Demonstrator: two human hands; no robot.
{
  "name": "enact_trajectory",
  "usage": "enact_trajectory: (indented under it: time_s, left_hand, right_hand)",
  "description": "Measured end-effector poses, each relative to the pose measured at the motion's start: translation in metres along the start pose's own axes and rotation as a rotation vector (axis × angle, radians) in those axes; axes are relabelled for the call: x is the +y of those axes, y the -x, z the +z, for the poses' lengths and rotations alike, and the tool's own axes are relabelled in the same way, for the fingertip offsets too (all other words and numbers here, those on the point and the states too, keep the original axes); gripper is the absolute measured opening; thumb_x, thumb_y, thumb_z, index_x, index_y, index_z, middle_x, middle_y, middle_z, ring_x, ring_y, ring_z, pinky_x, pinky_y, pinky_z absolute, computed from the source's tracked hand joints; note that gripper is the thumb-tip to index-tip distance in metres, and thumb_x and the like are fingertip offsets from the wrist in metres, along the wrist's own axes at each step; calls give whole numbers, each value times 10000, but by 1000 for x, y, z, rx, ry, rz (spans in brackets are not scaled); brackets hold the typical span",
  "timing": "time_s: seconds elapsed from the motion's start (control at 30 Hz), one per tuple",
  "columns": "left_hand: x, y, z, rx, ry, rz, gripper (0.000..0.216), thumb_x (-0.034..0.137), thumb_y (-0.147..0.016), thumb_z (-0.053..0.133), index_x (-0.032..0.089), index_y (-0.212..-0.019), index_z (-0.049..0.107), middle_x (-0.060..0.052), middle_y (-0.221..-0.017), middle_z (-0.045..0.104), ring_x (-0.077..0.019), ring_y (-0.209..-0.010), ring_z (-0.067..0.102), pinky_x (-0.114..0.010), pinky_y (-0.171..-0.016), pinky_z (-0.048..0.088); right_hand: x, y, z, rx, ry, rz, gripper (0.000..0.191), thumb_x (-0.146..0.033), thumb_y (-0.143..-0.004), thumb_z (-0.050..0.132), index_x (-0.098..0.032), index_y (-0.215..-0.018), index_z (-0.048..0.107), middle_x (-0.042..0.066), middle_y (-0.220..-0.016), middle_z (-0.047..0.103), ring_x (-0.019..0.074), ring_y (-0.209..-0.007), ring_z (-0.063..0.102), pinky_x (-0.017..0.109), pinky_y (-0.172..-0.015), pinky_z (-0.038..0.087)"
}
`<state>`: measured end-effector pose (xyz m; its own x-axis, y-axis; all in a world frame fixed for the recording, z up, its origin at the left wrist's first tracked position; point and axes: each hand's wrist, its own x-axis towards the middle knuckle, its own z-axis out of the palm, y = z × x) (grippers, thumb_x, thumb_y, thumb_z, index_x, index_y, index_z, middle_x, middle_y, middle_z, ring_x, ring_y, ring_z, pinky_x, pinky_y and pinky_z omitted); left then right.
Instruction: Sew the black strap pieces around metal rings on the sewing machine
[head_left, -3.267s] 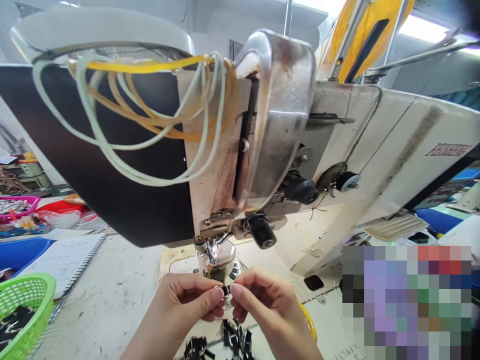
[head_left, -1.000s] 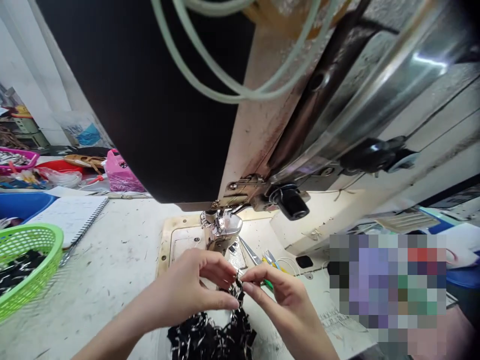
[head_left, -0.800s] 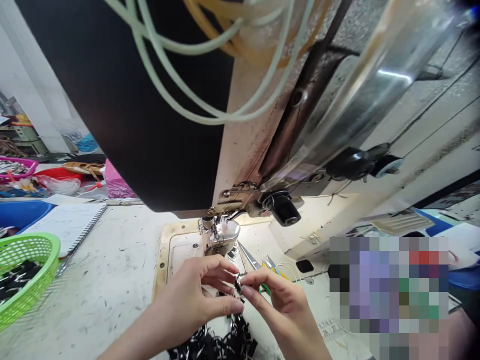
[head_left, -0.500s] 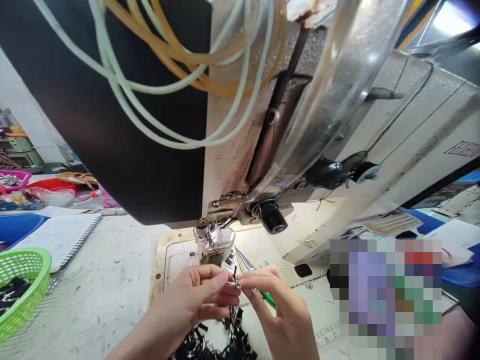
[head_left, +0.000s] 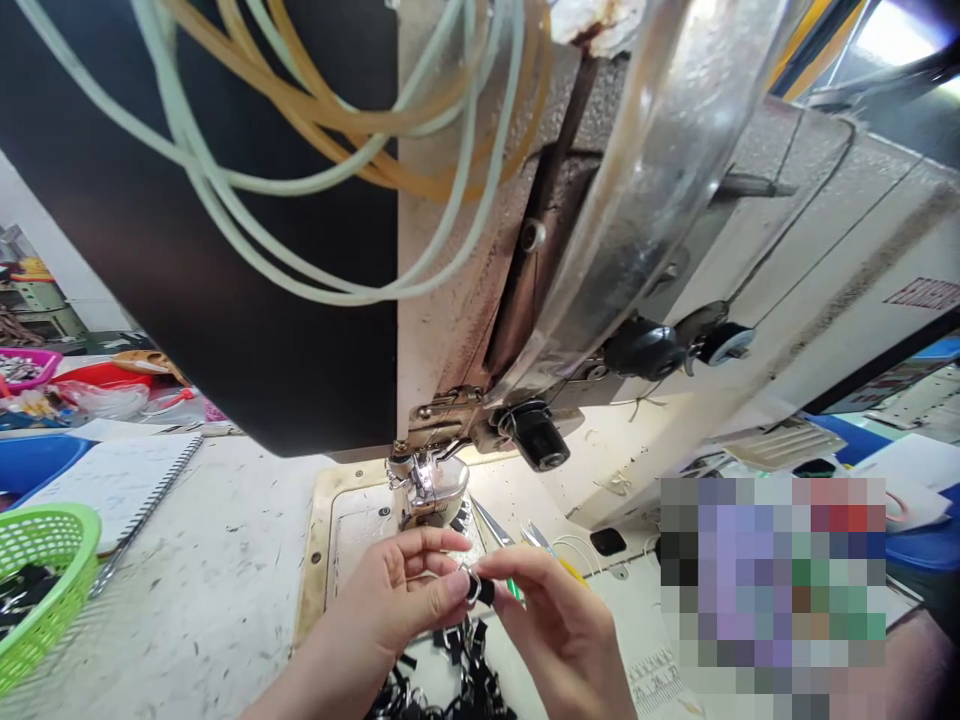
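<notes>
My left hand (head_left: pixel 397 595) and my right hand (head_left: pixel 559 625) meet in front of the sewing machine's presser foot (head_left: pixel 431 485). Both pinch one small black strap piece with a metal ring (head_left: pixel 476 588), the left thumb and forefinger on the ring side, the right fingers on the black end. Below the hands lies a heap of black strap pieces with metal rings (head_left: pixel 450 685) at the table's near edge.
The sewing machine head (head_left: pixel 585 250) looms overhead, with pale and amber tubes (head_left: pixel 315 170) looped on it. Scissors and tweezers (head_left: pixel 517 540) lie right of the foot. A green basket (head_left: pixel 41 585), a spiral notebook (head_left: pixel 112 490) and a blue bin (head_left: pixel 30 465) sit at left.
The camera tilted down toward the heap, then rose again. Both hands stayed joined on the small piece, turning it and lifting it slightly toward the presser foot.
</notes>
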<state>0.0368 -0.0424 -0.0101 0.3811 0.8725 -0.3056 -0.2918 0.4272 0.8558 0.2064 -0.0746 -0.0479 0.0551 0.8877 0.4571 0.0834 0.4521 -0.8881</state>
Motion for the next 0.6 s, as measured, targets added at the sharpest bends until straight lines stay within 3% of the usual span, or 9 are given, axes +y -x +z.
enact_trajectory:
  time_s: [0.1,0.2,0.47,0.6]
  left_hand:
    - [1,2,3,50,-105,73,289,361,-656,895,159,-841,803,-50,-774,748,-154,-735,661,-250,-733,519]
    - [3,4,4,76,-187,153,200,344,-702,859,167,-772,799,-60,-767,768,-182,-757,680,-259,-739,525]
    - [2,6,-1,38,-340,287,130,320,-795,778,190,-787,780,-34,-744,749,-181,-751,679,-258,-714,532]
    - [1,9,-4,64,-388,328,126,328,-801,770,203,-802,786,-36,-765,764,-189,-762,691,-262,-711,538]
  right_hand:
    - [-3,1,-3,-63,-170,167,206,-328,-925,659,-277,-1118,708,63,-994,761,196,-925,726,258,-822,592]
    - [-8,0,-1,-81,-207,247,217,-325,-871,733,-259,-1077,744,66,-990,769,192,-880,731,265,-819,592]
    - [-27,-8,8,49,-168,397,209,-418,-767,815,-225,-847,807,28,-682,741,169,-648,701,230,-652,589]
    - [-31,-11,9,56,-176,414,213,-421,-734,841,-219,-797,811,22,-627,719,143,-596,663,199,-597,550]
